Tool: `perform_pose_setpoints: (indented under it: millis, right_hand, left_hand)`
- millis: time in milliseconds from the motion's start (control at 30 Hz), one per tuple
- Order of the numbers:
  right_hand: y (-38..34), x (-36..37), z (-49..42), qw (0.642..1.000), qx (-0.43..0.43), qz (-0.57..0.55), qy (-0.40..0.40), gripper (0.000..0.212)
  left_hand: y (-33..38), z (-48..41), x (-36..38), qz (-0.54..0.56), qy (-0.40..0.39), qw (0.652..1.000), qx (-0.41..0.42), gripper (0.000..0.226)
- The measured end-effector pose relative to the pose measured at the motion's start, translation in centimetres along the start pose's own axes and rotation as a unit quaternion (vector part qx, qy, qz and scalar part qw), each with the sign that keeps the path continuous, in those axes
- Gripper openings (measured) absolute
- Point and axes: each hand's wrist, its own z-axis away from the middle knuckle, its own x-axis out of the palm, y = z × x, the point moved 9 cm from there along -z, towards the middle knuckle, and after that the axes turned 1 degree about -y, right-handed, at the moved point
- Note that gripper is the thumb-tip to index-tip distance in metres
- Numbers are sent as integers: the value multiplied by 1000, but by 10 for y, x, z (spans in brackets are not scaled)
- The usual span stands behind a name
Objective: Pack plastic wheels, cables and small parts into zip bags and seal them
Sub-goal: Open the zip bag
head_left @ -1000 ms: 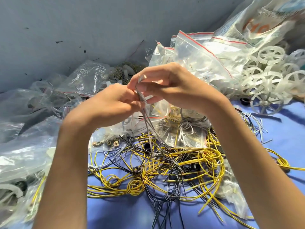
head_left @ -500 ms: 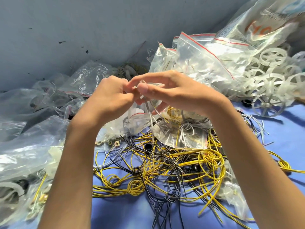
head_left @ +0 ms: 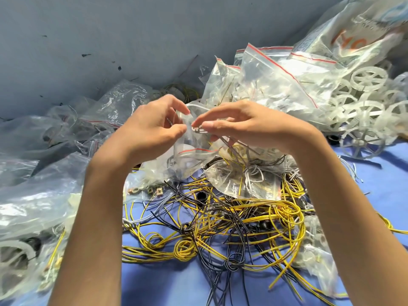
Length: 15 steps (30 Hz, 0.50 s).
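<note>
Hands have pulled apart vs half a sec ago, when they were bunched knuckle to knuckle. Left hand (head_left: pixel 154 129) has its grip pinched on the mouth of a small zip bag (head_left: pixel 187 155), held up over the blue bench (head_left: pixel 159 283). Right hand (head_left: pixel 249 124) pinches a grey cable bundle (head_left: pixel 231 144) btw thumb & forefinger, ends right at the bag opening. Yellow cables (head_left: pixel 220 228) lie tangled underneath, white wheels (head_left: pixel 364 107) are piled far right.
</note>
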Motion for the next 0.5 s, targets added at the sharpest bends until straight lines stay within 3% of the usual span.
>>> perform_pose_setpoints:
  millis: [167, 267, 367, 500]
  right_hand:
    - [-1, 2, -3, 996, 13, 91, 21, 23]
    - [6, 14, -9, 984, 62, 169, 10, 33]
    - [6, 31, -14, 970, 78, 228, -18, 37]
    - [0, 53, -8, 963, 50, 236, -118, 41]
  left_hand:
    - [5, 1, 3, 4, -17, 1000, 10, 34]
    - [15, 3, 9, -14, -45, 998, 32, 34]
    - [28, 7, 17, 1, -87, 995, 54, 21]
    - [38, 16, 26, 35, -160, 984, 74, 29]
